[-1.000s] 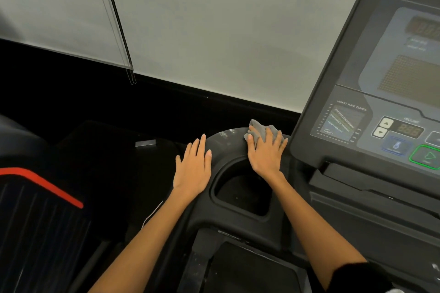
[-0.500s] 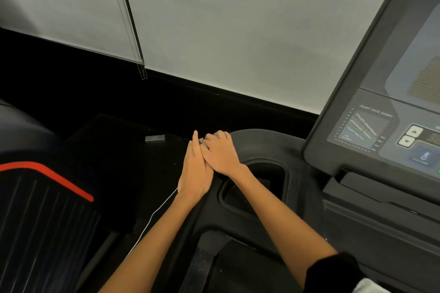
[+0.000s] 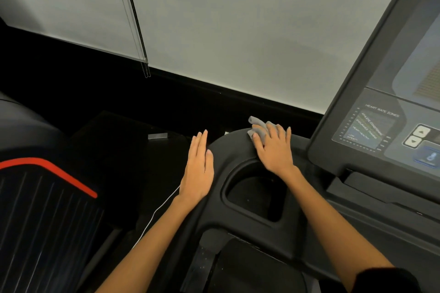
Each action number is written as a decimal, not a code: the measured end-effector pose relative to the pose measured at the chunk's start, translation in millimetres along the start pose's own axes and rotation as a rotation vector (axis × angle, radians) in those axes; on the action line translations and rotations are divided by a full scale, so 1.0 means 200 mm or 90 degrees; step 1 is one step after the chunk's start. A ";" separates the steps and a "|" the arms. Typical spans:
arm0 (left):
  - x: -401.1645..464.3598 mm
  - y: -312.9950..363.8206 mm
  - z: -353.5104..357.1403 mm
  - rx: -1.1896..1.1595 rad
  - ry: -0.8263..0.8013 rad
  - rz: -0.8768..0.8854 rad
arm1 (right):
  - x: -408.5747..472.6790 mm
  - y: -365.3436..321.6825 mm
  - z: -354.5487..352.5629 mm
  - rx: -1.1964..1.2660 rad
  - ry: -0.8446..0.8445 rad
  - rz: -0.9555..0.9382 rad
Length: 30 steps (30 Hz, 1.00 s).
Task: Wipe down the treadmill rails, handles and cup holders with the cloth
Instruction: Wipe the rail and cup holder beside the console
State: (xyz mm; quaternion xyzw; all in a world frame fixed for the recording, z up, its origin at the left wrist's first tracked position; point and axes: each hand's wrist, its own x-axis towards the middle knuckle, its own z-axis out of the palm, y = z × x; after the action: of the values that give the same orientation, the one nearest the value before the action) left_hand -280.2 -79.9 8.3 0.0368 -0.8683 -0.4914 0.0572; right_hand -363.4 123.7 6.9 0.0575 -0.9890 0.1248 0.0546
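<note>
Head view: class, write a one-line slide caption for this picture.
Right hand presses a grey cloth on the cup holder rim; left hand rests flat beside it.

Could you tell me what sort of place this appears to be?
Probably a gym or fitness room: a treadmill console with a heart rate zones chart, its cup holder, and another machine alongside.

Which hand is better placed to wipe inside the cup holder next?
Right. The right hand already presses the grey cloth on the rim just beyond the cup holder; the left hand lies flat at its side, without cloth.
</note>
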 end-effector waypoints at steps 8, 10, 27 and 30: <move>-0.01 0.01 -0.03 -0.104 0.095 -0.074 | -0.01 -0.33 0.08 0.019 0.011 -0.054; -0.05 -0.01 -0.04 -0.042 0.072 -0.110 | -0.08 -0.39 0.10 0.031 0.008 -0.120; -0.80 -0.16 -0.36 0.369 -0.009 -0.190 | 0.04 -0.35 0.11 0.043 -0.007 -0.153; -0.86 -0.15 -0.37 0.336 0.003 -0.236 | -0.03 -0.54 0.11 0.015 0.014 -0.173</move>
State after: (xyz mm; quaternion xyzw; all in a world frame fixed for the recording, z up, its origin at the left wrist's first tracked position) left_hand -98.9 -137.0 9.4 0.2089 -0.9441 -0.2515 -0.0425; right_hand -345.4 15.2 10.1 0.1906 -0.9698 0.1286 0.0809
